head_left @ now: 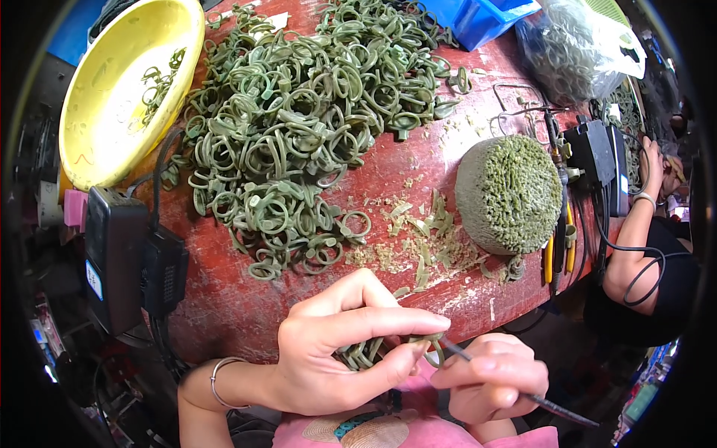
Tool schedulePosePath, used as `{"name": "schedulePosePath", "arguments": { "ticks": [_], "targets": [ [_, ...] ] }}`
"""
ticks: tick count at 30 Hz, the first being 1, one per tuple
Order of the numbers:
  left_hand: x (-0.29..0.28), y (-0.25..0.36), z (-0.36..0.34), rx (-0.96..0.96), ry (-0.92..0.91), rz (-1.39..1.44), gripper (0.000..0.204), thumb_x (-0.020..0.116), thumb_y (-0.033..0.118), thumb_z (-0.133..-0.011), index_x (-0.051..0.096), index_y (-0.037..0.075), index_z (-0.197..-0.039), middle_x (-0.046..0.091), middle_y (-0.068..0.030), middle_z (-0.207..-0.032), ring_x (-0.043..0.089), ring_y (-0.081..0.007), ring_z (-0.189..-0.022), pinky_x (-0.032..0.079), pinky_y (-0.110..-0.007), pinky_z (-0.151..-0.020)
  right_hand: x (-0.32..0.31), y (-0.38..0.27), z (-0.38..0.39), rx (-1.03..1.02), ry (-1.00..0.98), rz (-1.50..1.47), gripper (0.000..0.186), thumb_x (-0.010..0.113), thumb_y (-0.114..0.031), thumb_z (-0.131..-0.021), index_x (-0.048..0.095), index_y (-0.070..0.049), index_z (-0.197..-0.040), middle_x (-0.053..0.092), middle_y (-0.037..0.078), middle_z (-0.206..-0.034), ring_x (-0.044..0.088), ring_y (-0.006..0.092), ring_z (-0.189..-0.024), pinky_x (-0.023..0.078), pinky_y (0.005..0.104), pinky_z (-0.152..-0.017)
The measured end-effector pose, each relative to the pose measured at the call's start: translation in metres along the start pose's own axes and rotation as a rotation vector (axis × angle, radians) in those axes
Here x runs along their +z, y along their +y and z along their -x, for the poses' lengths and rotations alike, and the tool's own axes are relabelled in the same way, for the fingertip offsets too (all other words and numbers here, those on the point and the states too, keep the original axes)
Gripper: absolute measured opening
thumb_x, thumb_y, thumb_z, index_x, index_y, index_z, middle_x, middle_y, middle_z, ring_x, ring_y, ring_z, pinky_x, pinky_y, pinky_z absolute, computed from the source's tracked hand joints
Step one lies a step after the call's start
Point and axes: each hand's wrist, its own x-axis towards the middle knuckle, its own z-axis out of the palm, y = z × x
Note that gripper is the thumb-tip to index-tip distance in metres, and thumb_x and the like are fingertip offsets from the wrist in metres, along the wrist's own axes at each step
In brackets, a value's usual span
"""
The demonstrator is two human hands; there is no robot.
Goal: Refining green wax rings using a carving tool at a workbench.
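From where I stand, the green ring [428, 337] is at the left hand's fingertips, just above the lap and in front of the red table [224, 317]. The left hand [336, 351] pinches it between thumb and forefinger, while its other fingers curl around a clutch of similar rings [362, 352]. The right hand [493, 377] has its fingers closed around a thin dark tool [559, 409], whose far end reaches close to the ring; whether it touches, I can't tell.

The risk I see is a slip: with so narrow a pinch, a hard push could send the tool past the ring into the left thumb or forefinger. Too much pressure might also snap the band, if it is as brittle as it looks. And should the curled fingers relax, the spare rings could drop into the lap.

Beyond the hands, pale shavings [422, 272] lie between the big heap of rings [299, 127] and a rough green block [519, 198]. A yellow basin [104, 97] tilts at the left, and a co-worker's arm [633, 257] shows at the right.
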Motion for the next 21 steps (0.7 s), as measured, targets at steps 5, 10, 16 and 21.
{"name": "schedulePosePath", "arguments": {
  "ticks": [5, 10, 16, 21],
  "targets": [
    [-0.0008, -0.0004, -0.0036, 0.063, 0.001, -0.085, 0.023, 0.063, -0.006, -0.071, 0.065, -0.001, -0.093, 0.054, -0.0076, -0.080, 0.058, -0.0130, -0.072, 0.048, -0.024, -0.067, 0.0007, -0.0054, -0.0007, 0.060, 0.011, 0.181, 0.028, 0.034, -0.028, -0.094, 0.041, -0.001, -0.093, 0.055, 0.004, -0.048, 0.050, 0.0107, -0.037, 0.039, 0.0223, -0.035],
    [-0.0004, 0.0012, -0.0001, -0.024, -0.001, -0.028, 0.023, 0.062, -0.006, -0.071, 0.065, 0.000, -0.093, 0.053, -0.0068, -0.079, 0.057, -0.0121, -0.071, 0.047, -0.024, -0.066, -0.0018, -0.0023, -0.0018, 0.052, -0.051, 0.046, 0.028, 0.035, -0.028, -0.094, 0.040, -0.001, -0.093, 0.055, 0.005, -0.049, 0.049, 0.0105, -0.037, 0.039, 0.0219, -0.035],
    [-0.0001, -0.0009, -0.0047, 0.095, -0.019, -0.078, 0.021, 0.061, -0.006, -0.073, 0.065, -0.001, -0.093, 0.053, -0.0072, -0.080, 0.058, -0.0122, -0.068, 0.049, -0.023, -0.064, -0.0016, -0.0061, 0.0009, 0.095, -0.008, 0.128, 0.029, 0.035, -0.029, -0.094, 0.040, -0.001, -0.091, 0.054, 0.004, -0.049, 0.049, 0.0103, -0.037, 0.038, 0.0212, -0.035],
    [-0.0011, -0.0009, -0.0018, 0.028, -0.027, -0.019, 0.021, 0.059, -0.008, -0.073, 0.063, -0.003, -0.093, 0.052, -0.0083, -0.082, 0.059, -0.0141, -0.072, 0.049, -0.025, -0.066, -0.0058, -0.0076, 0.0003, 0.119, -0.068, 0.165, 0.023, 0.039, -0.024, -0.093, 0.041, -0.002, -0.088, 0.052, 0.004, -0.050, 0.049, 0.0112, -0.038, 0.037, 0.0230, -0.034]
  ]
}}
